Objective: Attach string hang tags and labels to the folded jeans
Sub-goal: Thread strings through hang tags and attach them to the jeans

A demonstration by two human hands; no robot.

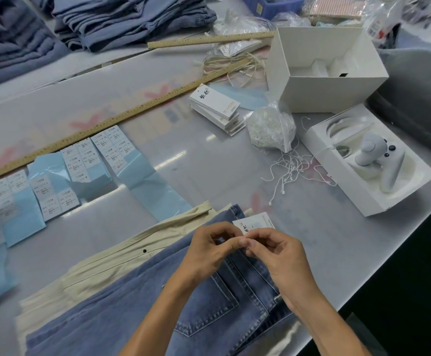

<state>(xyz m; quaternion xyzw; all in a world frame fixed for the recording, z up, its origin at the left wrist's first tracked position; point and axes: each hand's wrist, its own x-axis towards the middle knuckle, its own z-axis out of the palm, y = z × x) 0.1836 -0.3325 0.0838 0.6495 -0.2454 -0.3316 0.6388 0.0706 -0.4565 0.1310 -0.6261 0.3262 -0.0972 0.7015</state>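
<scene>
Blue folded jeans point(137, 301) lie in front of me on top of cream trousers point(106, 263), back pocket up. A white hang tag point(256, 221) with black script sits at the jeans' waistband. My left hand point(210, 249) and my right hand point(273, 255) meet over the waistband, fingertips pinched together just below the tag; the string between them is too small to see. A stack of hang tags point(217, 106) lies farther back. Loose white strings point(290, 168) spill from a clear bag point(270, 127). Sheets of size labels point(75, 163) on blue backing lie at the left.
Two wooden rulers point(121, 116) cross the table. An open white box point(324, 70) and a tray with a white controller point(371, 155) stand at the right. Stacks of folded jeans point(121, 19) fill the back left. The table edge point(363, 294) runs at the right.
</scene>
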